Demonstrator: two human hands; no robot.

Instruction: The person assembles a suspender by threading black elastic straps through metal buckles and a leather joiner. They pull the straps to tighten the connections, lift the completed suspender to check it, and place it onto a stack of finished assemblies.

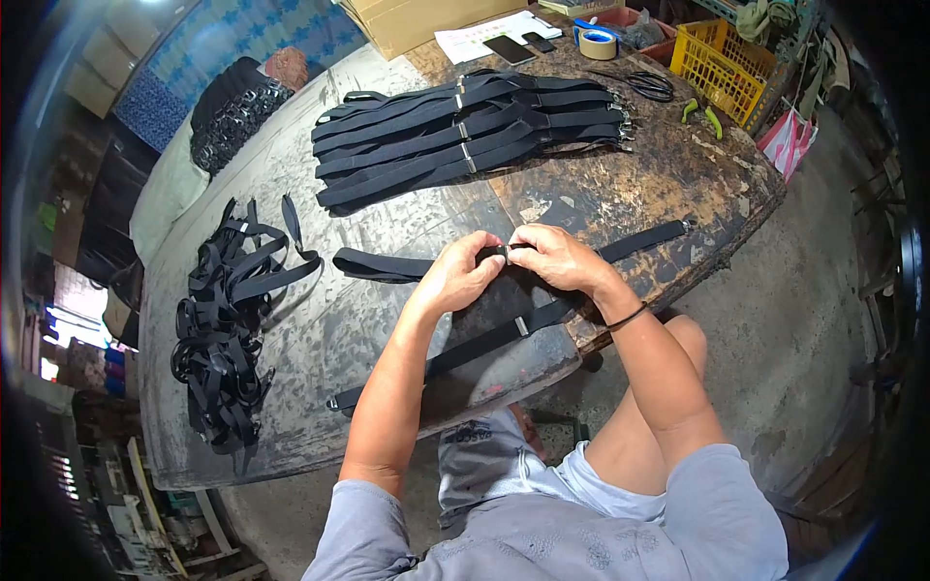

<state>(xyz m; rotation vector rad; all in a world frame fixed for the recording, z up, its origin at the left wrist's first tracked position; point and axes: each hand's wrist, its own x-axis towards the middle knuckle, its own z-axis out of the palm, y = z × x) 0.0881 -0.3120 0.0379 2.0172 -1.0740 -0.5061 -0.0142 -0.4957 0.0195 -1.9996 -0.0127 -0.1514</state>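
I see both hands meeting over the worn table (620, 184): left hand (463, 276) and right hand (554, 257) pinch a black strap (387, 264) lying across it, near a tangled strap pile (221, 329).

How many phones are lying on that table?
2. Both phones lie side by side at the table's far edge: the larger phone on white paper, the smaller phone beside it. Others may be hidden.

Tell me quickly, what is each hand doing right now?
Left hand: closed, pinching the black strap at its buckle.
Right hand: closed, pinching the same strap from the other side.
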